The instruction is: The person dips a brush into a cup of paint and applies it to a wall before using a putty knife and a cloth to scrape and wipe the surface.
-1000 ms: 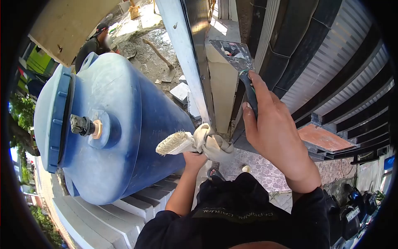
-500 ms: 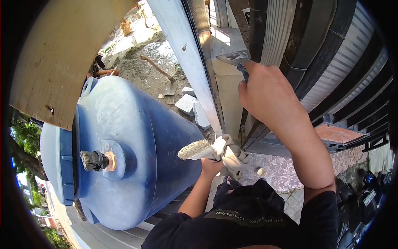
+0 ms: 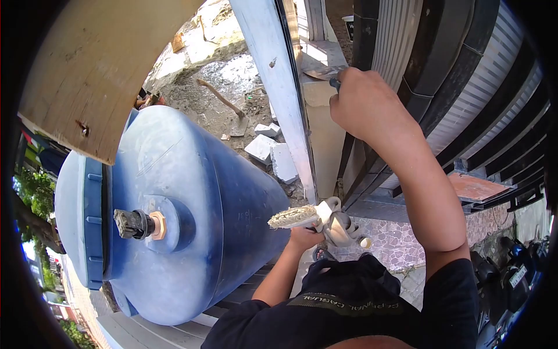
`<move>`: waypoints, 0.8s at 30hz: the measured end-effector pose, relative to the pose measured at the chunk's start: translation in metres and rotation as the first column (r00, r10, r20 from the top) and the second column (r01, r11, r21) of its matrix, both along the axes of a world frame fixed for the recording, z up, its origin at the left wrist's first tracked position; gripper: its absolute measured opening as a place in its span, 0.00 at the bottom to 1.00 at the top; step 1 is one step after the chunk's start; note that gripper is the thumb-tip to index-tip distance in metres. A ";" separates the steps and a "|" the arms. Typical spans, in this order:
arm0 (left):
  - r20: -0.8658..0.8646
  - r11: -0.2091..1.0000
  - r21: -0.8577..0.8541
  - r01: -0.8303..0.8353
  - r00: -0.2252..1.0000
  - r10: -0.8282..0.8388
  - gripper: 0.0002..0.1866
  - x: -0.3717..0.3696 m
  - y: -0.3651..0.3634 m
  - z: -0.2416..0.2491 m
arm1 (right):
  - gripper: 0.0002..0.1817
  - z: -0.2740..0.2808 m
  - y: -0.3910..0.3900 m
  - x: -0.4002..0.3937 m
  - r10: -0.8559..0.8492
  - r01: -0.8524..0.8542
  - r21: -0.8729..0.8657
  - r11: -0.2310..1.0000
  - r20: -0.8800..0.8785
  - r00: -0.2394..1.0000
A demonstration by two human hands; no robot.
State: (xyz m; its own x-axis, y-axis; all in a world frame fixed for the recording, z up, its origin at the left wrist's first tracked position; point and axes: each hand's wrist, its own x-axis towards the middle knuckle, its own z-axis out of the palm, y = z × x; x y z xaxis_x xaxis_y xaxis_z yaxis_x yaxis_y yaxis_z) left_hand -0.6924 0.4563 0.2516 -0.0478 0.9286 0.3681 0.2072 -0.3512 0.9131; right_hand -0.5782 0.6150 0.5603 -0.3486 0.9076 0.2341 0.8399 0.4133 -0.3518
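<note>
My right hand (image 3: 369,104) is closed round the dark handle of a putty knife (image 3: 335,83). Its thin blade lies over the top of a narrow beige pillar (image 3: 319,110), and whether it touches is hard to tell. Lower down, my left hand (image 3: 305,237) is wrapped round a wide brush (image 3: 293,216) with pale, stiff bristles pointing left. A knotted light cloth (image 3: 339,225) hangs right beside that hand; what it is fastened to is hidden. A whitish board (image 3: 273,75) runs along the pillar's left side.
A big blue water tank (image 3: 174,232) fills the left, under a wooden board (image 3: 75,87). Black fence slats (image 3: 442,70) rise close on the right. Beyond lie a hoe (image 3: 224,99), broken white blocks (image 3: 283,163) and wet mortar. Another person's hand (image 3: 152,99) shows behind the tank.
My right hand has moved slightly up with the putty knife, and less of the blade shows. My left hand and the brush have shifted a little to the right and down.
</note>
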 end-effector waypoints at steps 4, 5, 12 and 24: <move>0.077 0.998 -0.007 -0.065 0.995 0.065 0.27 -0.003 -0.005 0.000 | 0.18 -0.004 0.010 -0.002 -0.009 0.009 -0.038 0.999 -0.001 1.000; 0.075 0.998 -0.006 -0.066 0.995 0.066 0.27 -0.003 -0.008 0.003 | 0.18 -0.003 0.015 -0.004 -0.029 0.029 -0.016 0.999 -0.021 0.999; 0.200 0.997 -0.047 -0.056 0.978 0.064 0.24 -0.007 -0.016 0.006 | 0.13 0.020 -0.005 0.010 -0.018 0.023 0.108 0.994 -0.051 0.999; -0.058 0.977 -0.204 -0.062 0.997 0.051 0.24 0.008 -0.024 -0.010 | 0.16 0.102 0.074 -0.045 -0.054 -0.094 0.120 0.988 0.851 0.523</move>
State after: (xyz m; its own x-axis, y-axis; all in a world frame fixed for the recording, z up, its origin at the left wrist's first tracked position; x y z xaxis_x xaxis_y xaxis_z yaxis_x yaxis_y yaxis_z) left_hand -0.6847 0.4327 0.2421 -0.0884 0.9810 0.1725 0.2708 -0.1430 0.9520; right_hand -0.6236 0.6894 0.6619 -0.4655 0.8825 -0.0677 0.6985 0.4133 0.5842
